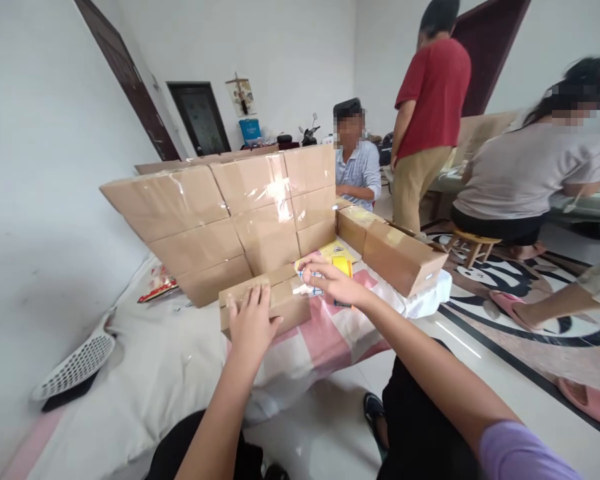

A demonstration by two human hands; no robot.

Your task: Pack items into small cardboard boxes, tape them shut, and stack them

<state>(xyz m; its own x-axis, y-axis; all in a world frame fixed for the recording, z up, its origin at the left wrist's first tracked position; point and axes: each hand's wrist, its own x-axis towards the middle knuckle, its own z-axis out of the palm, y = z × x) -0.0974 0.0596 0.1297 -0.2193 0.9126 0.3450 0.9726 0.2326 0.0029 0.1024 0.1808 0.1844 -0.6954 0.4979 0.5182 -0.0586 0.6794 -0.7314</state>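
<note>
My left hand [253, 320] lies with fingers spread on top of a long brown cardboard box [293, 313] in front of me. My right hand [333, 283] is over the right end of this box, its fingers bent in a loose pinch. A small blue and white piece shows at those fingers, too small to make out. Just behind the right hand stands a yellow roll-like thing [343, 267], partly hidden by it. Beyond lies a yellow printed sheet [340, 250]. The box rests on a pink and white checked cloth [325, 333].
Stacked taped cartons [260, 213] form a wall behind the box. More cartons [397, 257] line the right edge. A red packet [157, 283] and a white perforated item [77, 360] lie left. Across the table sits one person [357, 167]; others are at right.
</note>
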